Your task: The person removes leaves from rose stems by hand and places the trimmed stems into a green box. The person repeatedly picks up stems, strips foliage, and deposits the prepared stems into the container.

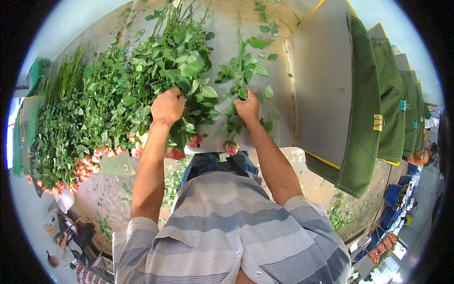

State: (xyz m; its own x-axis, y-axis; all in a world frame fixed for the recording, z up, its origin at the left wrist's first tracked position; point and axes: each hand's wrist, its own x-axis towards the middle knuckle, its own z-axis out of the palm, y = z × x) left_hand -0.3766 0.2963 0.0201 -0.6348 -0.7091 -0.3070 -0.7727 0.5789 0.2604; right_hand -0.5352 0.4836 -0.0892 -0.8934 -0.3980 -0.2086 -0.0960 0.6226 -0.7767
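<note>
My left hand is closed like a fist at the right side of a large heap of cut roses, gripping leafy stem growth. A blurred red rose bloom hangs below that hand, by the table edge. My right hand pinches a single rose stem around its leafy middle. Its pink-red bloom points towards me at the front edge, and the bare stem end lies away from me. Both hands are over the grey worktable. Fingers of both hands are partly hidden by leaves.
More roses with blooms facing me lie along the left. Upright grey panels with green cloth flaps and binder clips stand at the right. Loose leaves lie on the table and floor. Blue containers stand farther right.
</note>
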